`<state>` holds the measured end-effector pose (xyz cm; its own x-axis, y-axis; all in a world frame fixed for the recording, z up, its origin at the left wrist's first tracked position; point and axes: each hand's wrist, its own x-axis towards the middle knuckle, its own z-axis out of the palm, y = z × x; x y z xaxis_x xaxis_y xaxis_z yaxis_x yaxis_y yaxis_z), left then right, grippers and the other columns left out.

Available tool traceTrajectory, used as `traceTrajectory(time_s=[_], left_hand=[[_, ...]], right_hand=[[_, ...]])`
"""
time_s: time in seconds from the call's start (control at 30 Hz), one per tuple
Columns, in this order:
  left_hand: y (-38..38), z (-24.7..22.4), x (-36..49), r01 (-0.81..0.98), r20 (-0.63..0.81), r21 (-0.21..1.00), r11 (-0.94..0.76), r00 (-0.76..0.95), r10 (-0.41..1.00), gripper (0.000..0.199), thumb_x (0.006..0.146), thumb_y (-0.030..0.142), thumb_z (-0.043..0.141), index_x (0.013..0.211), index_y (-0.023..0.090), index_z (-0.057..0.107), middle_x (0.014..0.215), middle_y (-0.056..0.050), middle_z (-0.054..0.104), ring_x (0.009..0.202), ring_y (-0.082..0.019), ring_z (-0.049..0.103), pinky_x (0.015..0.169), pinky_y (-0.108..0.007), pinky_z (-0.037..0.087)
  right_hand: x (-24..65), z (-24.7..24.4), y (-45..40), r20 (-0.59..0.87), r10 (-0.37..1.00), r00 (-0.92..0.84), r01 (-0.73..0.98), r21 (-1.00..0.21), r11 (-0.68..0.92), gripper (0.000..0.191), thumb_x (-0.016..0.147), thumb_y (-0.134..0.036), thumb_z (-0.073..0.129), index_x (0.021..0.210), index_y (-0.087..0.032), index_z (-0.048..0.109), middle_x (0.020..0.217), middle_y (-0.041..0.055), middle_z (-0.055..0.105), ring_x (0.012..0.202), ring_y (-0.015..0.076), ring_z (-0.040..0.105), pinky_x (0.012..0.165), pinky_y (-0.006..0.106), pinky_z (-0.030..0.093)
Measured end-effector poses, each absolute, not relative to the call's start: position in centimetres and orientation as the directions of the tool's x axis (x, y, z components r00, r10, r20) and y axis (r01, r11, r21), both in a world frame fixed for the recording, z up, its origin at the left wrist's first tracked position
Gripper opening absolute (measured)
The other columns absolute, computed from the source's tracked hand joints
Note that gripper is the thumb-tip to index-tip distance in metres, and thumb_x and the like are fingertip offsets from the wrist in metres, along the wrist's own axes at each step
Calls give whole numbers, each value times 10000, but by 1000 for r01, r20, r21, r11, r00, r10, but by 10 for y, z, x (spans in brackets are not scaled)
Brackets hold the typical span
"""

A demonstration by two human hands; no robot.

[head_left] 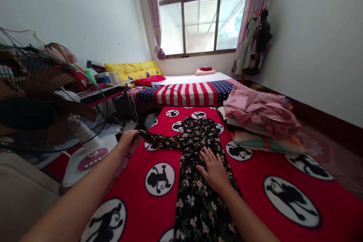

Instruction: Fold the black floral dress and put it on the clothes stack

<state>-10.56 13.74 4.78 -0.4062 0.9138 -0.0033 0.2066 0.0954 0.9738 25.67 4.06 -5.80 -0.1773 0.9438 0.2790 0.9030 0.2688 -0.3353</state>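
A black dress with a small floral print (191, 193) lies spread on a red blanket (136, 196) with round monkey patches, its collar toward the window. One sleeve stretches out to the left, and my left hand (129, 137) pinches its cuff at the blanket's left edge. My right hand (214, 170) rests flat on the dress near the waist, fingers apart. The other sleeve cannot be made out.
A pile of folded clothes with a pink one on top (258, 107) sits at the blanket's right side. A standing fan (90, 155) is close on the left, beside a cluttered table (113, 85). Beyond lies a bed with a striped, starred cover (184, 94).
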Motion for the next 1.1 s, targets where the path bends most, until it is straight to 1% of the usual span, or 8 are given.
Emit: traceTrajectory(time_s=[0.1,0.2,0.4,0.57,0.67,0.77,0.97,1.1], left_hand=[[137,65,-112,294,59,955,46,-337,940,188,537,222,680,708,146,700,480,30,568,378,-76,397,364,-173,254],[142,86,-111,421,201,903,-83,-244,949,189,511,201,711,696,167,728,612,3,657,533,-111,523,457,-180,369],[155,136,-39,658,482,610,-442,134,866,163,637,212,676,776,167,749,766,-29,716,724,-176,623,716,-280,502],[147,161,79,247,625,632,-735,398,671,286,712,151,644,990,121,700,953,-48,717,890,-173,650,847,-315,516],[143,136,124,70,658,681,-728,378,652,471,739,138,640,1208,138,595,1197,-98,644,1008,-178,633,864,-311,528],[141,85,132,211,581,742,-636,269,768,430,770,105,595,1196,166,608,1204,-98,646,983,-178,648,831,-302,547],[127,1,97,508,431,721,-471,203,879,208,794,125,559,883,186,738,909,-65,729,883,-214,673,857,-379,539],[108,-15,99,577,415,621,-530,332,847,209,857,256,570,965,229,747,1062,-70,707,1030,-231,636,960,-401,485]], right_hand=[[257,-58,40,287,943,-170,901,-343,267,571,905,-483,435,1395,-191,453,1532,78,318,1428,240,242,1154,491,148],[256,-58,40,293,941,-168,899,-346,268,568,904,-479,441,1390,-184,457,1533,80,317,1428,242,241,1153,492,148],[256,-58,40,323,934,-150,871,-404,280,514,893,-433,483,1338,-178,505,1508,90,367,1412,252,278,1151,495,163],[262,-60,40,401,916,9,624,-718,309,581,877,-430,523,1397,-205,394,1449,123,447,1327,255,423,1126,504,254],[267,-60,42,349,916,196,209,-928,309,699,862,-474,545,1444,-225,249,1485,149,374,1225,231,533,1048,438,400],[272,-60,46,238,915,326,-115,-950,289,751,818,-511,592,1414,-206,252,1458,182,392,1155,228,589,1031,418,423],[278,-59,52,87,876,475,-354,-892,280,636,779,-500,641,1285,-211,386,1316,145,524,1068,235,642,965,414,480],[281,-62,54,27,850,527,-449,-840,305,526,727,-451,699,1139,-215,474,1214,93,566,1038,227,652,879,376,536]])
